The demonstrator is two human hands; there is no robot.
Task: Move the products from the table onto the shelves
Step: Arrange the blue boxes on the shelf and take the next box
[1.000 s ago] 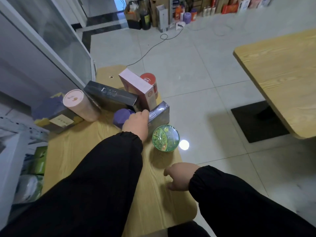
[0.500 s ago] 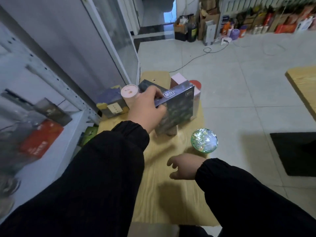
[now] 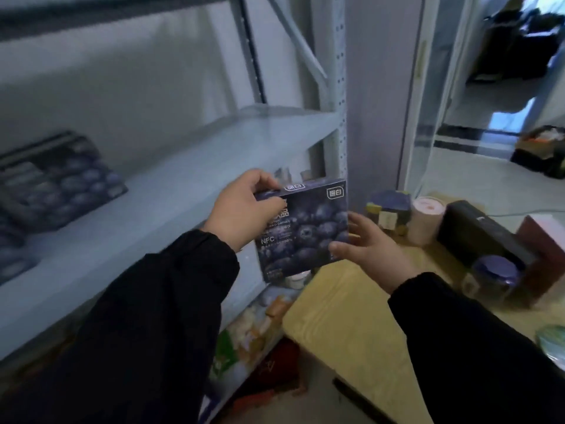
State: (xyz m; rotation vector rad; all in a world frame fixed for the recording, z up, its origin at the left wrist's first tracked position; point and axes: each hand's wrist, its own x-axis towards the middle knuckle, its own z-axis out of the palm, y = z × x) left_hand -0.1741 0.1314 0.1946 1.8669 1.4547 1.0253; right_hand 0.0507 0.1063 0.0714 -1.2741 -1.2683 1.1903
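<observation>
A dark blue blueberry juice box (image 3: 308, 231) is held upright in the air in front of the grey shelf (image 3: 189, 172). My left hand (image 3: 241, 212) grips its top left corner. My right hand (image 3: 370, 249) touches its lower right edge with spread fingers. A similar blueberry box (image 3: 58, 179) lies on the shelf at the left. On the wooden table (image 3: 345, 325) at the right stand a pink cylinder (image 3: 426, 220), a long black box (image 3: 480, 237), a purple-lidded jar (image 3: 492, 281), a dark red box (image 3: 547, 255) and a dark blue box with a yellow label (image 3: 388, 209).
A green round tub (image 3: 553, 344) shows at the table's right edge. Bagged goods (image 3: 253, 325) and a red package (image 3: 275, 368) fill the lower shelf. A perforated shelf post (image 3: 339, 87) stands behind the held box. A doorway (image 3: 489, 87) opens at the right.
My left hand lifted the blueberry box off the table and carried it left toward the shelf. My right hand rose from the table to the box. My view turned left.
</observation>
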